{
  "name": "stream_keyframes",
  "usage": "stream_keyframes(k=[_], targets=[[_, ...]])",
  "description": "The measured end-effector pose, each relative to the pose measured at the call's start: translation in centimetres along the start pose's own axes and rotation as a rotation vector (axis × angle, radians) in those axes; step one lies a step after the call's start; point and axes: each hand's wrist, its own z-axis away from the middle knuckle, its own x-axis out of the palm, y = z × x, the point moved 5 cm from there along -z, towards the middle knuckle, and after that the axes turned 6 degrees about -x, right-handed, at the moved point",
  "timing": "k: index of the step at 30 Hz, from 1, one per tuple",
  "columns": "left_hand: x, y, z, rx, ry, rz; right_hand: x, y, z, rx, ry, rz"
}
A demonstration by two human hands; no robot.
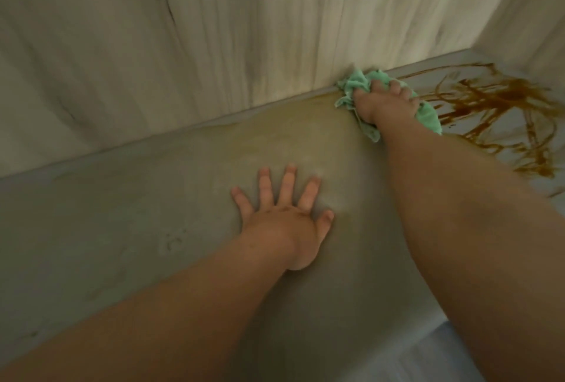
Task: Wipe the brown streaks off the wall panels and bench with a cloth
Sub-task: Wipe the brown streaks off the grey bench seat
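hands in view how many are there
2: the left hand lies flat, fingers spread, on the bench; the right hand grips the green cloth by the wall panel.

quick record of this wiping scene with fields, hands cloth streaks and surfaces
bench: grey bench, faint yellowish smear near its middle
wall: pale wood-grain wall panels, no brown marks seen on them
left: left hand flat on the bench, fingers spread, holding nothing
right: right hand grips a crumpled green cloth at the bench's back edge by the wall
streaks: brown streaks on the bench right of the cloth, not yet wiped
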Motion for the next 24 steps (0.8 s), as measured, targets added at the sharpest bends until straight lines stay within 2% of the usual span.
stream_keyframes(k=[2,4,10,14,16,19,21,24], targets=[[0.2,-0.1,0.1,0.006,0.026,0.007,0.3,-1.8,0.0,0.078,-0.021,-0.019],[0.4,0.0,0.4,0.019,0.084,0.006,0.6,-3.5,0.5,0.054,-0.027,-0.006],[0.3,0.1,0.5,0.011,0.089,0.002,1.6,-5.8,4.9,-0.390,-0.076,0.063],[0.2,0.0,0.6,-0.002,0.063,-0.016,1.8,-2.7,8.6,-0.593,-0.074,0.088],[0.1,0.1,0.6,-0.012,0.050,-0.021,1.3,0.5,9.8,-0.564,-0.068,0.089],[0.0,0.2,0.7,-0.017,0.037,-0.020,0.2,5.5,12.0,-0.414,-0.055,0.091],[0.0,0.2,0.7,-0.020,0.039,-0.018,0.1,7.2,14.2,-0.357,-0.053,0.101],[0.0,0.1,0.7,-0.039,0.049,-0.020,0.7,7.5,18.3,-0.366,-0.057,0.078]])
